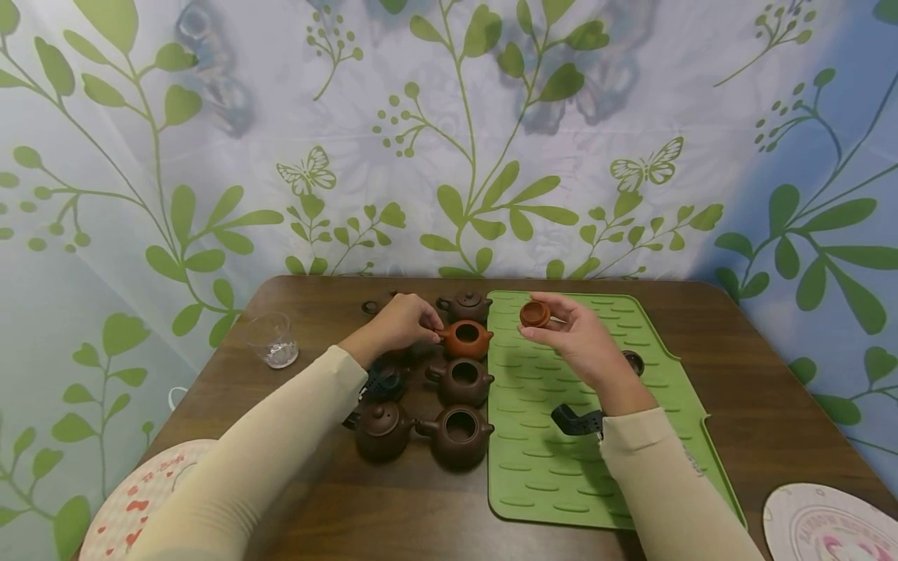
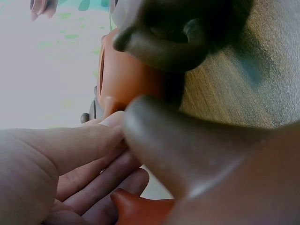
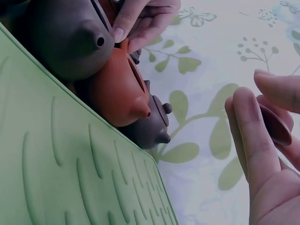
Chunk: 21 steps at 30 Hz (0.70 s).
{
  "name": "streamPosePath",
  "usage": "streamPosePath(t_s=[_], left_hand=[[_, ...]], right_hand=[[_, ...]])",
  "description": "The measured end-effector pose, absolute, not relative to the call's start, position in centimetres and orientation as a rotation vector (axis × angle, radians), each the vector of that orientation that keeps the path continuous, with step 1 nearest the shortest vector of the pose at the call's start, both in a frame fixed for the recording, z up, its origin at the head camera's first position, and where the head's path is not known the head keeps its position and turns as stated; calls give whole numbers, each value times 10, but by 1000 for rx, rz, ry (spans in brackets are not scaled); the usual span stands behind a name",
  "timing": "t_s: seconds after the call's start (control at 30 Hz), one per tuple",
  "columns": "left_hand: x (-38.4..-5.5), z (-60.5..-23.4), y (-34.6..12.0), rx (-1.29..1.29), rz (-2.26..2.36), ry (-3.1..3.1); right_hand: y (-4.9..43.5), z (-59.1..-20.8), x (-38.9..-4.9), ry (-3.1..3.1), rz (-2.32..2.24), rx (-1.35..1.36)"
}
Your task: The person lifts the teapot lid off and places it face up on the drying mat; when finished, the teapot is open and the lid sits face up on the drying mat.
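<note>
My left hand (image 1: 405,321) pinches the handle of an orange clay teapot (image 1: 470,350) between thumb and fingers. That teapot stands lidless, its round mouth facing up and its spout pointing right at the green mat's edge. My right hand (image 1: 581,340) holds a small orange lid (image 1: 535,315) by its rim above the mat, hollow underside toward the head camera. In the right wrist view the lid (image 3: 276,125) shows edge-on between the fingers. Lidless brown teapots (image 1: 471,389) stand in front of the orange one, and a lidded dark teapot (image 1: 473,307) is behind it.
The ridged green mat (image 1: 536,475) lies right of the teapots; a small dark lid (image 1: 634,361) is on it, partly behind my right forearm. Another lidded brown teapot (image 1: 382,436) stands front left. A clear glass (image 1: 281,352) is far left. Round placemats (image 1: 824,522) lie at both front corners.
</note>
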<state>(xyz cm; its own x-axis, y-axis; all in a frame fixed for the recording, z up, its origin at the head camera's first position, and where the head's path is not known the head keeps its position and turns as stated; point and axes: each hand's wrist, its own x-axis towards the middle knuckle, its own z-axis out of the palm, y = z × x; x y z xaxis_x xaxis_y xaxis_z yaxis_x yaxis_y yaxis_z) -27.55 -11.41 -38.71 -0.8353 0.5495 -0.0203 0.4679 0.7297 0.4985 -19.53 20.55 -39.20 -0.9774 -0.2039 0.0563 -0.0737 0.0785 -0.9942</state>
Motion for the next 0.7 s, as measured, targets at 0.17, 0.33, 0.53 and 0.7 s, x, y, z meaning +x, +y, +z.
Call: streamPosePath(t_s=[0.17,0.33,0.53,0.7], left_hand=[[-276,-388,-114,821,736,2762],[-275,-387,-114,828,739,2759],[-273,-384,-114,832,734,2755],[-271,-383,-114,822,730,2756]], right_hand=[[209,-391,-194,2283,-2051,-228],[213,-392,-195,2294,-2084,-228],[218,-394,-197,2277,-2121,-260],[221,-395,-196,2346,-2058,-236]])
